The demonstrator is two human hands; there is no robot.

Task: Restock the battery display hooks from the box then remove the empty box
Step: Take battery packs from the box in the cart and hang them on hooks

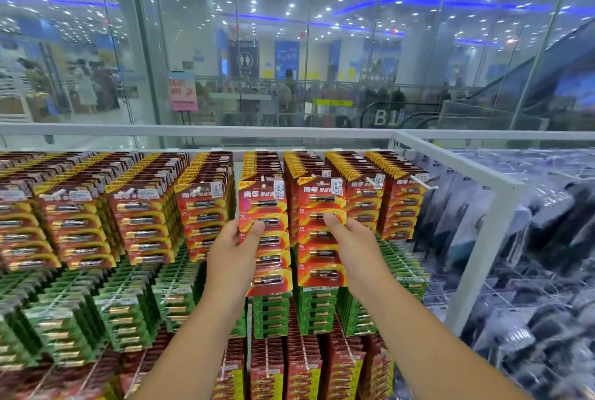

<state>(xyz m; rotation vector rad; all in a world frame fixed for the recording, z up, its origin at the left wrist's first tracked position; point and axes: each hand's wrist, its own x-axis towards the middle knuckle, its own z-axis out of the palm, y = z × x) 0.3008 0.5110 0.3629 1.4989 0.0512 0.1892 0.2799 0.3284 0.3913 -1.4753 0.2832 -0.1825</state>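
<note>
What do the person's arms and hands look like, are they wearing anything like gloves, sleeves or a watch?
Both arms are bare from the bottom edge of the picture up to the hands: no sleeves show. The left hand and the right hand wear no gloves. No watch, bracelet or ring shows on the visible sides of the wrists and fingers. The fingernails look short and unpainted, though the picture is too soft to be sure.

White display rack (489, 225) carries hooks (423, 183) packed with red battery packs (206, 206); green packs (125, 312) hang below, possibly batteries too.
</note>
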